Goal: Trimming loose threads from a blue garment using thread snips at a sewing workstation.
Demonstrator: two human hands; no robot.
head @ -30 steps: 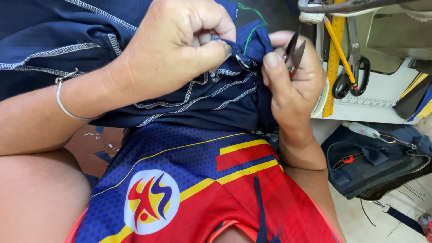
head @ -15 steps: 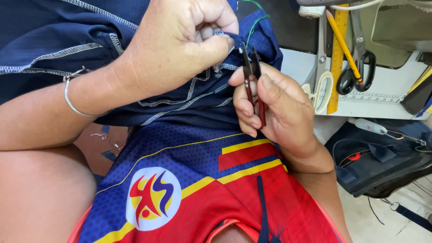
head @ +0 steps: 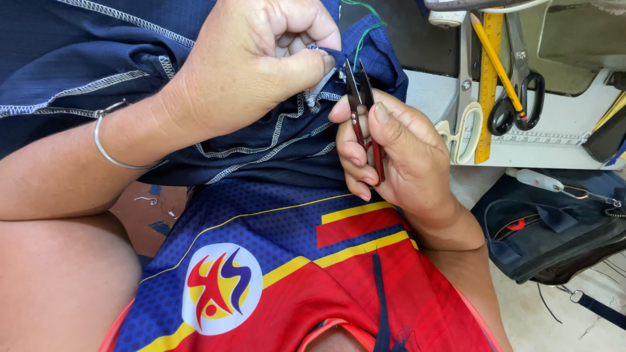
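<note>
While only the head view is on hand, it shows both hands close together over the lap. The left hand point(head: 261, 65) is curled nearly shut, thumb pressed against the bent forefinger, pinching a fold of the dark navy garment point(head: 85, 58) at its stitched edge; the other fingers are tucked into the palm over the cloth. A thin metal bangle point(head: 107, 146) rings that wrist. The right hand point(head: 398, 153) is closed around a pair of red-handled thread snips point(head: 362, 114), forefinger and thumb on either side of the handles and the remaining fingers folded beneath. The snips stand almost upright, their dark blades pointing up and meeting the garment's edge just beside the left thumb; whether the blades are parted or closed cannot be told. A green thread point(head: 362, 26) trails up from the cloth above the blade tips. The garment spreads from the upper left, draped over the left forearm, with pale zigzag stitching along its seams. Below the hands lies a blue, red and yellow jersey point(head: 293, 274) across the lap. To the right, on a white ledge point(head: 561, 140), sit black-handled scissors point(head: 521, 98), pale-handled scissors point(head: 464, 124), a yellow ruler point(head: 488, 85) and a yellow pencil point(head: 495, 62). A dark bag point(head: 561, 228) rests lower right.
</note>
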